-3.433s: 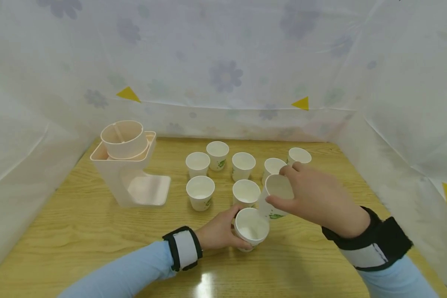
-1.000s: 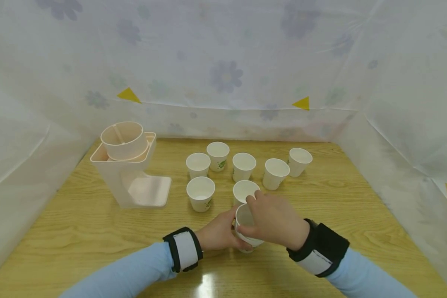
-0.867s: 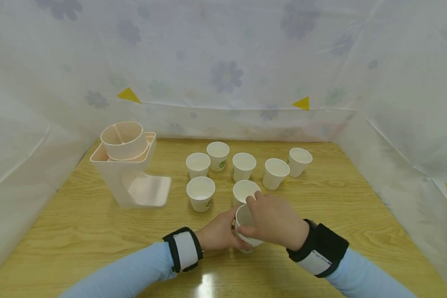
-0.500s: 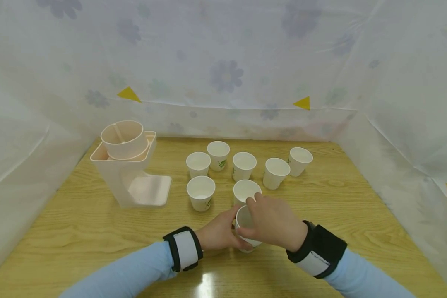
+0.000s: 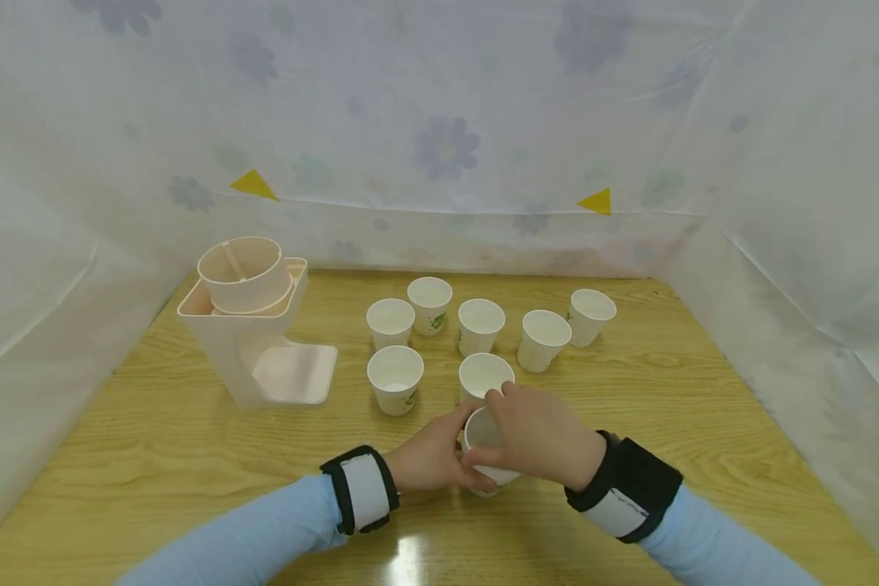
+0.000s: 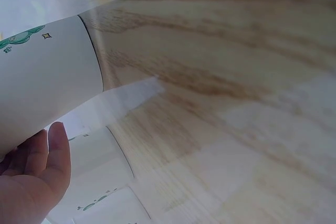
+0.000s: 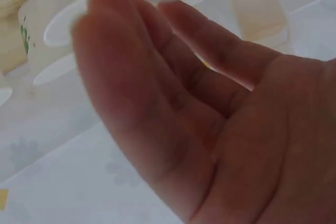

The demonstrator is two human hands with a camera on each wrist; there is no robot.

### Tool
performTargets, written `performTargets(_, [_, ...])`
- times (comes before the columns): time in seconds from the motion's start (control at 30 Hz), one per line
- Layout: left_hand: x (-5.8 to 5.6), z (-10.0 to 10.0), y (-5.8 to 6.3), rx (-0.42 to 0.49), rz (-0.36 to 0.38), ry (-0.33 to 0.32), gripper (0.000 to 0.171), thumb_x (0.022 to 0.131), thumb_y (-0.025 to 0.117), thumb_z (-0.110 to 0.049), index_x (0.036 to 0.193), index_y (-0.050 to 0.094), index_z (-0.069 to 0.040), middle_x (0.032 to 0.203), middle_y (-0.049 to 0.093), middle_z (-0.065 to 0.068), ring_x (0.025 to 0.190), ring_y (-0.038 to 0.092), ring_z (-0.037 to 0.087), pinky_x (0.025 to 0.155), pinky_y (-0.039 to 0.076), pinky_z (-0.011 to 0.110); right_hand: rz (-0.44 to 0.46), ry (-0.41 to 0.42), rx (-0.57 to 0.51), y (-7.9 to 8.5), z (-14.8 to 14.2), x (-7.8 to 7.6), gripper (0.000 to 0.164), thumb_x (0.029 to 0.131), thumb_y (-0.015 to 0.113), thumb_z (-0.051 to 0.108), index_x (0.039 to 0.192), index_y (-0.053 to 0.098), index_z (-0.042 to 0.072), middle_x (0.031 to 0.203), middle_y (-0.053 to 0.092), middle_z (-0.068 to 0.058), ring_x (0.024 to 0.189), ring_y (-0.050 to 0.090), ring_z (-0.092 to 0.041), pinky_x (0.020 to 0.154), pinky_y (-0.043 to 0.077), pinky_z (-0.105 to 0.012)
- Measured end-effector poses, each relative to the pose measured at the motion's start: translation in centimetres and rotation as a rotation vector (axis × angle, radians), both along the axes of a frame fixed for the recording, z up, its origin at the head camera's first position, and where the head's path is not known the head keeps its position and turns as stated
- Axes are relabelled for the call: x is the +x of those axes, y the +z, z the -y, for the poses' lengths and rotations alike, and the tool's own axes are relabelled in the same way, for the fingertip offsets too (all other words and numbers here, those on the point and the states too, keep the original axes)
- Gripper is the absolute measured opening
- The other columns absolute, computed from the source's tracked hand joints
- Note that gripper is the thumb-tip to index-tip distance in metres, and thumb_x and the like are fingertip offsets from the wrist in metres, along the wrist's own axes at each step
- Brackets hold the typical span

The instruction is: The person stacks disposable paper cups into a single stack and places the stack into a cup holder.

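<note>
Near the front of the table, my left hand (image 5: pixel 426 457) grips a white paper cup (image 6: pixel 47 77) from its left side, thumb and fingers curved round it. A second paper cup (image 5: pixel 482 435) sits inside that one. My right hand (image 5: pixel 540 431) pinches this inner cup by its rim, with fingers at the far side and the thumb at the near side. In the right wrist view the fingers (image 7: pixel 121 72) are bent beneath a cup's pale edge. The right hand hides much of the nested cups. Just behind them stands another upright paper cup (image 5: pixel 486 374), close to the fingertips.
Several more white paper cups stand upright behind the hands, among them a front left cup (image 5: pixel 395 387) and a far right cup (image 5: pixel 590 316). A cream-coloured dispenser-like stand (image 5: pixel 245 350) with a round top is at the left. White sheeting (image 5: pixel 439 98) encloses the wooden table (image 5: pixel 190 488).
The right hand has moved left from beside the gripped cup, and the cup it carried is now inside that one. Over the last second the inner cup has sunk slightly; the left hand stays put.
</note>
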State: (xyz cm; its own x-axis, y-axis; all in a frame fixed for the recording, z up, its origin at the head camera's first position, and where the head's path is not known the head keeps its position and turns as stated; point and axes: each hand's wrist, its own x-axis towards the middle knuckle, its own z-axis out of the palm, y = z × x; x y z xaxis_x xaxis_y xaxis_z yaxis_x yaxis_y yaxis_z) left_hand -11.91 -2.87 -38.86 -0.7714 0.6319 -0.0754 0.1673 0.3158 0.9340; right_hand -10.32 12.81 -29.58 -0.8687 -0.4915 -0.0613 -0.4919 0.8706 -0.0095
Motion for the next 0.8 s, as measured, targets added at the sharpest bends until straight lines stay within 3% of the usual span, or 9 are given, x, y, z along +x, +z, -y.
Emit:
performTargets(0.2, [0.0, -0.1, 0.0, -0.020, -0.051, 0.004, 0.082, 0.068, 0.084, -0.022, 0.135, 0.037, -0.019, 0.127, 0.054, -0.001, 0.116, 0.052, 0.013, 0.093, 0.044, 0.023, -0.011, -0.111, -0.079, 2.6, -2.2, -2.8, 0.066, 0.082, 0.061, 0.055, 0.115, 0.057, -0.002, 0.100, 0.061, -0.018, 0.082, 0.061, -0.030, 0.065, 0.052, -0.041])
performTargets(0.3, [-0.1, -0.1, -0.2, -0.013, -0.060, 0.008, 0.081, 0.067, 0.085, -0.021, 0.134, 0.039, -0.017, 0.127, 0.055, -0.001, 0.117, 0.052, 0.012, 0.094, 0.043, 0.024, -0.046, -0.170, -0.118, 3.9, -4.4, -5.1, 0.065, 0.086, 0.057, 0.053, 0.118, 0.056, -0.004, 0.108, 0.061, -0.023, 0.091, 0.061, -0.036, 0.073, 0.051, -0.046])
performTargets(0.4, [-0.2, -0.1, -0.3, -0.015, -0.069, 0.014, 0.082, 0.066, 0.085, -0.021, 0.133, 0.040, -0.017, 0.127, 0.055, -0.002, 0.117, 0.052, 0.012, 0.096, 0.042, 0.025, -0.019, -0.242, -0.161, 4.2, -6.8, -7.9, 0.071, 0.089, 0.051, 0.055, 0.127, 0.049, -0.005, 0.120, 0.058, -0.026, 0.101, 0.059, -0.039, 0.081, 0.048, -0.051])
performTargets(0.6, [-0.3, 0.1, -0.2, -0.011, -0.074, 0.022, 0.080, 0.065, 0.086, -0.020, 0.132, 0.041, -0.018, 0.126, 0.056, -0.003, 0.117, 0.052, 0.011, 0.097, 0.041, 0.025, -0.021, -0.333, -0.197, 2.2, -10.5, -13.3, 0.065, 0.094, 0.048, 0.046, 0.130, 0.044, -0.007, 0.130, 0.047, -0.031, 0.109, 0.052, -0.046, 0.085, 0.045, -0.056])
performTargets(0.8, [-0.1, -0.1, -0.2, -0.026, -0.055, 0.022, 0.078, 0.065, 0.086, -0.021, 0.130, 0.042, -0.019, 0.125, 0.056, -0.003, 0.117, 0.051, 0.009, 0.098, 0.041, 0.025, -0.091, -0.368, -0.194, -1.2, -13.0, -16.7, 0.059, 0.095, 0.049, 0.034, 0.134, 0.040, -0.009, 0.132, 0.040, -0.036, 0.120, 0.039, -0.052, 0.098, 0.035, -0.061])
